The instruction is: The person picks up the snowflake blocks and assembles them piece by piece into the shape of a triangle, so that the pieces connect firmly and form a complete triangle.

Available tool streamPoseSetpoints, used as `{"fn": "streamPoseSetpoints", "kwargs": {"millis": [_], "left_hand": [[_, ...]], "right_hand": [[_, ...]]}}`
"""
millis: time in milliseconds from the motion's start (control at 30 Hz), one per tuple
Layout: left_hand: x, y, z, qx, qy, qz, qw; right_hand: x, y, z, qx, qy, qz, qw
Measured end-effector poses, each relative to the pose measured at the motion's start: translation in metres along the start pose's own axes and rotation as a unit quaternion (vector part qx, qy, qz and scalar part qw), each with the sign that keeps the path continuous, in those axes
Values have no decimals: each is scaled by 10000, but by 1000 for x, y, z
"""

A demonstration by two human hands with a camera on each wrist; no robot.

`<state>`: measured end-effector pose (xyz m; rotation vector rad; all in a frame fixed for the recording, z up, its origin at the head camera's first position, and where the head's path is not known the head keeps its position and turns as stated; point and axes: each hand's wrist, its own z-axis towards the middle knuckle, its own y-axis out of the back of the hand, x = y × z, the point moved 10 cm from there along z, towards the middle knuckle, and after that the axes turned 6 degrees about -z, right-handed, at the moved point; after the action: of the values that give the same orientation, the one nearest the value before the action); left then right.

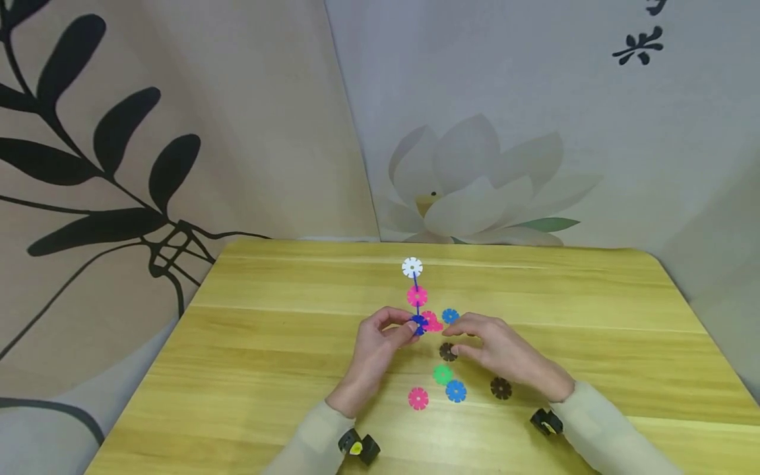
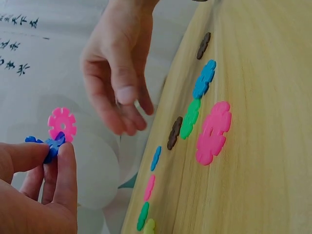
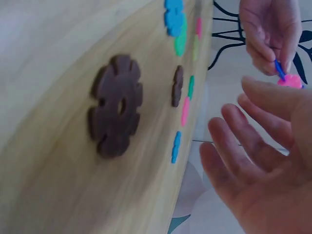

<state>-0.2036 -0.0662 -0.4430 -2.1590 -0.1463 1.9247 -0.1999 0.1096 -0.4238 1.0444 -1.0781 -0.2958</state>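
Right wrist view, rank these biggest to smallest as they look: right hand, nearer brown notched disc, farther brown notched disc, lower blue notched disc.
1. Right hand
2. Nearer brown notched disc
3. Farther brown notched disc
4. Lower blue notched disc
Nearness likely enlarges the first two.

Head view forward and down, close sideways wrist views, shared tabletop (image 1: 255, 356)
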Motion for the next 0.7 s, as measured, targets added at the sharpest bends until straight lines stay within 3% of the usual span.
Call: {"fn": "streamPoseSetpoints", "kwargs": {"millis": [200, 467, 700], "left_hand": [[-1, -1, 0, 25, -20, -126, 9999], [2, 2, -6, 65, 151, -7, 9999], [2, 2, -7, 38, 179, -78, 9998]], "right_hand": [[-2, -15, 6, 558, 291, -478, 9969], [-5, -26, 10, 603, 401, -976, 9926], [-11, -22, 13, 512, 48, -365, 9980]]}}
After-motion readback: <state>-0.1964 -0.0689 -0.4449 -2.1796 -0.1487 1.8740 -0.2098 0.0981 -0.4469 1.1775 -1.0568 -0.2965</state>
